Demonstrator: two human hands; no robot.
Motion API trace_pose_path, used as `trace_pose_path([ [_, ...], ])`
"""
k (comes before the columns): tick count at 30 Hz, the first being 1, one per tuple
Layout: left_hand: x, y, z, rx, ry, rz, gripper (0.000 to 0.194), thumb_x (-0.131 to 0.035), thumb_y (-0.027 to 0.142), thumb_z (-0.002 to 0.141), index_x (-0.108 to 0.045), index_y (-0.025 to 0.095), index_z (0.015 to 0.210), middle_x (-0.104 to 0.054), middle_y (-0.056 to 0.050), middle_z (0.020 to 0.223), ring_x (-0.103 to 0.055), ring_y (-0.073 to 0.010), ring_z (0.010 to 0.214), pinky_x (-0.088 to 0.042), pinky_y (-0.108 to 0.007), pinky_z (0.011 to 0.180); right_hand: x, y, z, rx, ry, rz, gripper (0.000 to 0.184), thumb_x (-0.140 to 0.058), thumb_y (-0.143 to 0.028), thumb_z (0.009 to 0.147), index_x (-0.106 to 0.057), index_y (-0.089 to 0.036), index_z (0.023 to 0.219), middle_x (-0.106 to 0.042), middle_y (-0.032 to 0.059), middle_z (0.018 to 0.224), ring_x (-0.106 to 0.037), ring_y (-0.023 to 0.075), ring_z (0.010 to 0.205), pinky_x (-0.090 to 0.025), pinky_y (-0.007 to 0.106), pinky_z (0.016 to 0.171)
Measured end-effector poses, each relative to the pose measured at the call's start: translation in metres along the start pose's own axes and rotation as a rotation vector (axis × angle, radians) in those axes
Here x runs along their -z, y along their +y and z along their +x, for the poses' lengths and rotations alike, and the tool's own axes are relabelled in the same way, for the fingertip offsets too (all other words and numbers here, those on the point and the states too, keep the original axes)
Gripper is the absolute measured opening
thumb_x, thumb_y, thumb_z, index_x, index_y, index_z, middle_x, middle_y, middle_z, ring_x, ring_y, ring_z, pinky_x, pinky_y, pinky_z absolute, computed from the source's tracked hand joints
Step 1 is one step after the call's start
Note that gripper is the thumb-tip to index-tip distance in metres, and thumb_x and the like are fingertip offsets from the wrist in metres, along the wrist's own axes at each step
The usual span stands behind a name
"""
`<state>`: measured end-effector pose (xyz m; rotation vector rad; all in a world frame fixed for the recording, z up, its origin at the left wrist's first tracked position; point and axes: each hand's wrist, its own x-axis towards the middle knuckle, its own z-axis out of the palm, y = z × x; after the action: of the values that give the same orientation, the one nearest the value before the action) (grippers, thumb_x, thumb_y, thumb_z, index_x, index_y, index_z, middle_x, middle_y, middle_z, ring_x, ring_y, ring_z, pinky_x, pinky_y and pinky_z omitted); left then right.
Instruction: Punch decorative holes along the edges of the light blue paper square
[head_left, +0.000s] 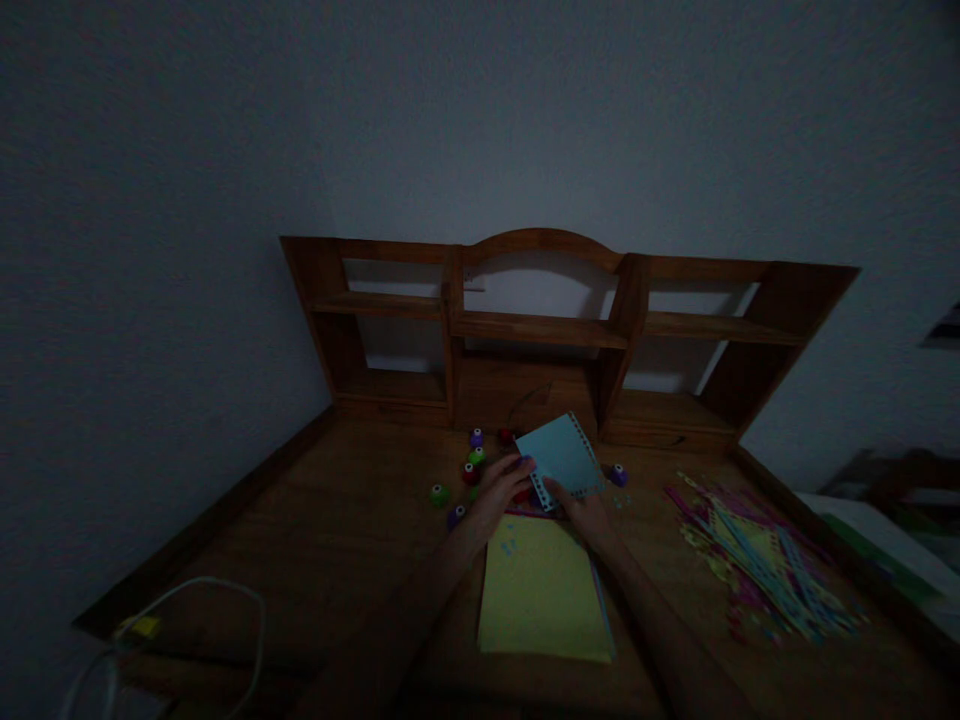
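Note:
Both hands hold a light blue paper sheet with a row of punched holes along its right edge, raised above the desk. My left hand grips its lower left side, fingers curled over the sheet and something dark beneath it. My right hand pinches the bottom edge. Under the hands lies a stack of yellow paper with small blue bits on it. Several small round craft punches, purple, green and red, stand just left of the hands; another purple punch sits to the right.
The wooden desk has a shelved hutch at the back against the wall. A heap of coloured paper strips lies at the right. A white cable and a yellow item rest at the front left. The scene is dim.

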<state>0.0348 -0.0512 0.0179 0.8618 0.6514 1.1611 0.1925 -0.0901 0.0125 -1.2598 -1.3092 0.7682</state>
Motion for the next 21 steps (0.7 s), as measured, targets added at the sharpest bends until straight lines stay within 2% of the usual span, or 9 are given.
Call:
trace_pose_path([
  [10, 0.003, -0.002, 0.004, -0.009, -0.037, 0.053, 0.043, -0.082, 0.039, 0.064, -0.069, 0.012, 0.095, -0.070, -0.013, 0.101, -0.067, -0.0216, 0.086, -0.052, -0.033, 0.081, 0.003, 0.005, -0.001, -0.079, -0.005, -0.042, 0.053, -0.064, -0.058, 0.073, -0.067, -0.018, 0.107, -0.073, 0.0088, 0.103, -0.067, 0.0301, 0.095, -0.052, 0.044, 0.087],
  [15, 0.005, -0.005, 0.006, -0.036, -0.053, 0.089, 0.043, -0.081, 0.041, 0.065, -0.070, 0.012, 0.096, -0.070, -0.011, 0.098, -0.066, -0.0195, 0.084, -0.051, -0.031, 0.081, 0.003, 0.007, 0.000, -0.066, -0.035, -0.023, 0.050, -0.063, -0.056, 0.075, -0.066, -0.017, 0.107, -0.072, 0.0099, 0.104, -0.066, 0.0294, 0.098, -0.051, 0.043, 0.089],
  [21, 0.009, -0.010, 0.010, -0.041, -0.053, 0.156, 0.044, -0.079, 0.044, 0.065, -0.070, 0.012, 0.095, -0.069, -0.008, 0.088, -0.064, -0.0168, 0.074, -0.050, -0.027, 0.070, 0.004, 0.010, -0.001, -0.068, -0.033, -0.030, 0.050, -0.063, -0.055, 0.076, -0.065, -0.019, 0.110, -0.070, 0.0096, 0.113, -0.064, 0.0287, 0.106, -0.048, 0.043, 0.095],
])
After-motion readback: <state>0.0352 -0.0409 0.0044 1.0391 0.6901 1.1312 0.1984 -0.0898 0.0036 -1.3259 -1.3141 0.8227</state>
